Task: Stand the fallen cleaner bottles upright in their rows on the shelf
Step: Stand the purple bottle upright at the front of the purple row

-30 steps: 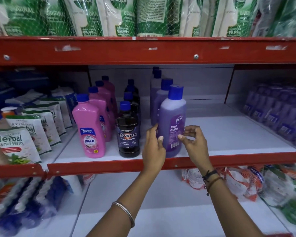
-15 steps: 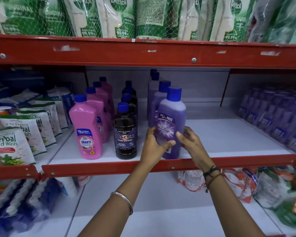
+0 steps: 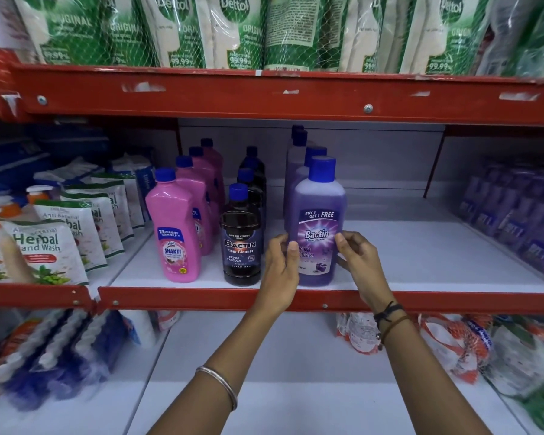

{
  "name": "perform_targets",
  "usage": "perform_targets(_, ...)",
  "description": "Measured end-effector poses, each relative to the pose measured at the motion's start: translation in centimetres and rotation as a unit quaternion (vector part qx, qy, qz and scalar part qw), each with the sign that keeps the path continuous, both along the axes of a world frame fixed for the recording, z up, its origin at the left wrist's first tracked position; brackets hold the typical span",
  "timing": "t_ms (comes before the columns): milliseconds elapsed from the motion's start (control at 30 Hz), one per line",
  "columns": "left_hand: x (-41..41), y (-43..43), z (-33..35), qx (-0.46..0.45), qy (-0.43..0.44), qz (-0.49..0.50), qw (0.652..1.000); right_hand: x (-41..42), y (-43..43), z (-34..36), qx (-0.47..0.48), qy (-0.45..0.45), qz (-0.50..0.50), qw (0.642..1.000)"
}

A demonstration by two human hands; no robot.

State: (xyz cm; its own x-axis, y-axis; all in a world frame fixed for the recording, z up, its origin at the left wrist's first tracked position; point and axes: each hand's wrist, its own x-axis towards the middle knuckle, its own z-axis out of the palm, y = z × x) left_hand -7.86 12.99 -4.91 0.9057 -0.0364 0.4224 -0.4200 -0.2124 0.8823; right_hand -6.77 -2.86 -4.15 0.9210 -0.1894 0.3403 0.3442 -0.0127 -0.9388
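A purple Bactin floor cleaner bottle (image 3: 319, 221) with a blue cap stands upright at the front of its row on the white shelf (image 3: 421, 265), label facing me. My left hand (image 3: 280, 271) touches its left side with thumb and fingertips. My right hand (image 3: 360, 265) holds its right side with the fingertips. More purple bottles (image 3: 299, 158) stand behind it. To the left stand a row of dark Bactin bottles (image 3: 242, 246) and a row of pink Shakti bottles (image 3: 175, 233), all upright.
A red shelf beam (image 3: 264, 92) runs overhead with Dettol pouches (image 3: 233, 29) above it. Herbal hand wash pouches (image 3: 44, 249) fill the left bay. Wrapped purple bottles (image 3: 522, 221) lie at the right. The red front lip (image 3: 186, 298) edges the shelf.
The purple bottle has been turned so its front label faces me. Both hands slid a little on its sides and stay against it.
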Motion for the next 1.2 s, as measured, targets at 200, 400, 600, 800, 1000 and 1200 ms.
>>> perform_targets(200,-1.0,0.4,1.7,0.019,0.031,-0.068,0.997,-0.7,0.7,-0.3,0.009,-0.04,-0.083,0.996)
perform_targets(400,-2.7,-0.1,1.9,0.036,0.023,-0.078,0.996,-2.5,1.2,0.2,0.034,-0.024,-0.048,0.998)
perform_targets(600,-4.1,0.0,1.9,0.052,0.04,-0.075,0.995,-4.2,0.9,0.1,0.032,-0.033,-0.051,0.998)
perform_targets(800,-5.2,0.1,2.3,0.066,0.054,-0.081,0.993,-5.4,0.9,0.3,0.027,-0.035,-0.043,0.998)
perform_targets(1000,-5.6,1.8,1.4,-0.084,-0.095,0.1,0.987,-7.3,4.2,-0.1,0.03,-0.152,-0.16,0.975)
perform_targets(1200,-2.8,6.7,1.6,-0.131,-0.054,0.116,0.983,-7.3,10.8,0.1,-0.052,-0.14,0.051,0.987)
